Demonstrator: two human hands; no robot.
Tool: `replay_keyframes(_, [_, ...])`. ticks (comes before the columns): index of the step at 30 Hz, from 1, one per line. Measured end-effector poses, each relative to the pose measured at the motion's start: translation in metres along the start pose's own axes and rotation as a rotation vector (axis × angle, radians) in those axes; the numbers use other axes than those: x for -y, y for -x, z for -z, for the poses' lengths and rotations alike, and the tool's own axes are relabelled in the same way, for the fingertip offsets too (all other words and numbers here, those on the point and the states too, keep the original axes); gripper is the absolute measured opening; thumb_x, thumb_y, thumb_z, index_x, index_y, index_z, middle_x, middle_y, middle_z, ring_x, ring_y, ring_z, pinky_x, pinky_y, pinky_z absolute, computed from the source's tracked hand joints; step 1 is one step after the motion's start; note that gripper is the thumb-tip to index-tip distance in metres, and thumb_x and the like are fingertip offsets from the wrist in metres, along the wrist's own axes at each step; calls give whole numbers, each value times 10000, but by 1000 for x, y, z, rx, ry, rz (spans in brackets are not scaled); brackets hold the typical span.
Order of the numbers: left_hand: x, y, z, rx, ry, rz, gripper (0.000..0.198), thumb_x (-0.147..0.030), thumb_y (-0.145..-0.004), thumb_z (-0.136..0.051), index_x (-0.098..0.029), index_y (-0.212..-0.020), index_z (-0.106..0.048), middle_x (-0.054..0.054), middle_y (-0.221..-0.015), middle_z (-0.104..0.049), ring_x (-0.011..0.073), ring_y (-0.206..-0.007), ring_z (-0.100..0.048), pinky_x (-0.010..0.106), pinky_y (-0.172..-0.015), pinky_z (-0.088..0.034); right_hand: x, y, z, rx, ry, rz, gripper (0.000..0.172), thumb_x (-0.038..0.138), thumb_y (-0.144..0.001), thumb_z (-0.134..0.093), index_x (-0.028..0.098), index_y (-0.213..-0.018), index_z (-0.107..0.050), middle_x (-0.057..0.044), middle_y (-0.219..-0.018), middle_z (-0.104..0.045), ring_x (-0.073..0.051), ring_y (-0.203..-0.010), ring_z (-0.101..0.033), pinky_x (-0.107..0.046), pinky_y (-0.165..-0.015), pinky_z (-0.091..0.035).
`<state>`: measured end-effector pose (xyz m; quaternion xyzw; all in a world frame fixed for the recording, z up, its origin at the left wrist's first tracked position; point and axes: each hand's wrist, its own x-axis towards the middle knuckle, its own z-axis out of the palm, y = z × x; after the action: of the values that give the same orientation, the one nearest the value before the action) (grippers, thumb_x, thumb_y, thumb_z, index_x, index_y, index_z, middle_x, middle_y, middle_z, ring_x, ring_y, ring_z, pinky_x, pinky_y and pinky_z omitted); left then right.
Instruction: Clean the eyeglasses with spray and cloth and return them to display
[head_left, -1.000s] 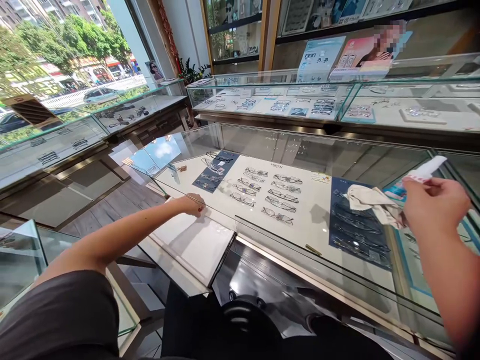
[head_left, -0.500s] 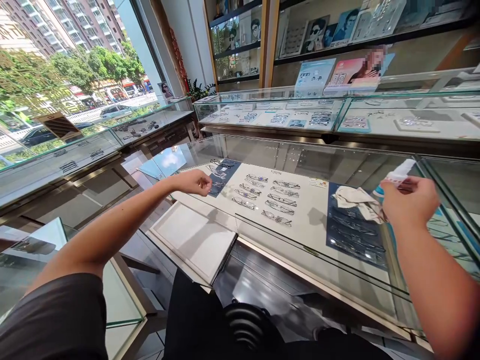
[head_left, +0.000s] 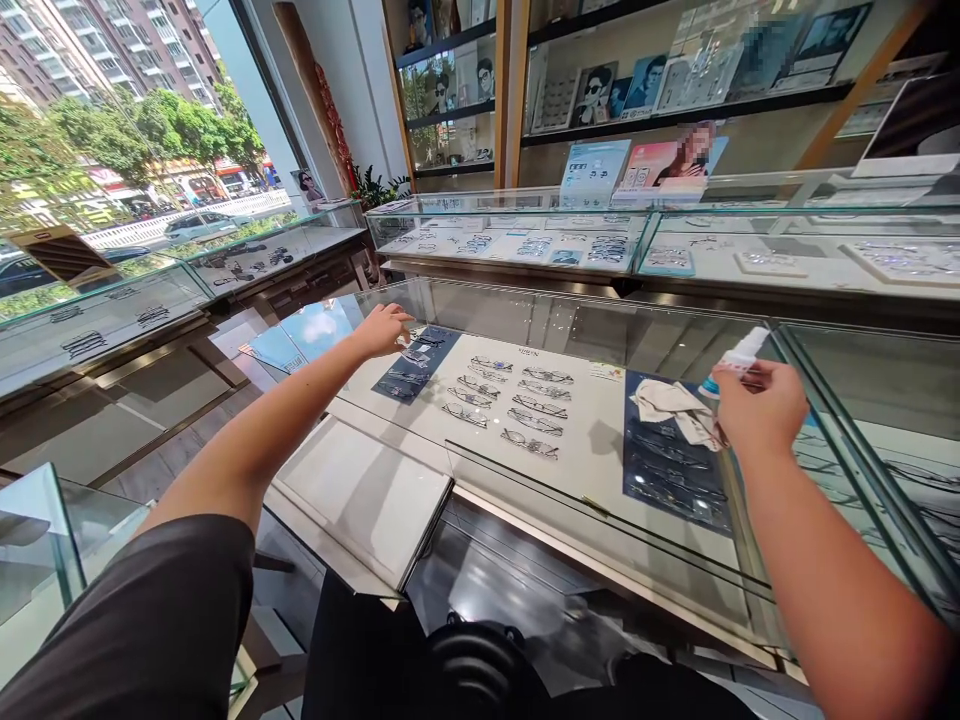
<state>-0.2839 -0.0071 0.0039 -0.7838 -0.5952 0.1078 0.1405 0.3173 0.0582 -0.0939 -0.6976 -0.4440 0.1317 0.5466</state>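
My right hand (head_left: 763, 405) is closed around a small spray bottle (head_left: 739, 362) with a white nozzle, tilted up to the right above the glass display case (head_left: 600, 325). A crumpled cream cloth (head_left: 675, 408) lies just left of that hand. Towards the far left of the case my left hand (head_left: 384, 330) reaches out, fingers loosely spread and nothing visible in them. Close to it, under the glass, dark eyeglasses (head_left: 409, 378) rest on a navy pad. Rows of eyeglasses (head_left: 540, 410) fill the white middle section.
A pulled-out white-lined drawer (head_left: 360, 495) juts from the case near my legs. Blue leaflets (head_left: 307, 335) lie at its far left corner. More glass showcases (head_left: 510, 240) run along the back, and another glass edge (head_left: 56, 530) stands at the lower left.
My left hand has gone from curled to loosely spread and reaches farther over the case. The right hand still holds the spray bottle. The whole view has swung slightly right.
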Motion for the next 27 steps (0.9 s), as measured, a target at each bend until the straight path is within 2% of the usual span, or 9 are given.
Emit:
replay_keyframes(3, [7, -10, -2, 26, 69, -2, 227, -336, -943, -684, -245, -997, -884, 71, -1602, -654, 380, -1474, -461, 504, -1145, -404, -3, -1, 0, 9, 4, 9, 348, 348, -682, -765, 224, -980, -632, -59, -964, -710, -245, -872, -667, -447, -962, -568])
replay_keyframes(6, [13, -19, -4, 62, 113, 13, 199, -337, -899, -713, -253, -965, -881, 55, -1583, -672, 376, -1471, -460, 494, -1144, -404, -5, -1, 0, 9, 7, 15, 355, 371, -693, -761, 219, -993, -648, -60, -975, -714, -240, -872, -664, -447, -967, -568])
replay_keyframes(11, [14, -28, -3, 99, 138, 14, 205, -407, -854, -753, -281, -968, -868, 33, -1546, -703, 344, -1443, -490, 471, -1146, -386, -9, -2, -1, 24, 14, 5, 385, 388, -709, -774, 221, -1038, -664, -55, -986, -720, -243, -893, -673, -442, -959, -556])
replay_keyframes(15, [9, -30, -1, 115, 156, 12, 233, -430, -863, -741, -297, -1012, -862, 25, -1551, -700, 323, -1429, -507, 460, -1139, -377, -9, -1, 0, 40, 13, -7, 386, 391, -718, -780, 224, -1046, -663, -56, -993, -720, -249, -905, -677, -437, -940, -547])
replay_keyframes(20, [9, -29, -2, 131, 145, 5, 215, -422, -862, -719, -289, -941, -868, 35, -1525, -718, 309, -1384, -522, 427, -1101, -386, -3, 2, 3, 48, 11, -17, 351, 378, -734, -771, 229, -1016, -624, -57, -979, -698, -250, -911, -662, -424, -939, -534])
replay_keyframes(27, [11, -29, -4, 166, 128, 12, 248, -462, -855, -715, -293, -947, -872, 47, -1430, -771, 300, -1301, -568, 394, -1066, -388, 0, 3, 3, 40, 8, -22, 336, 367, -732, -777, 224, -1002, -639, -57, -963, -704, -245, -877, -645, -411, -899, -519])
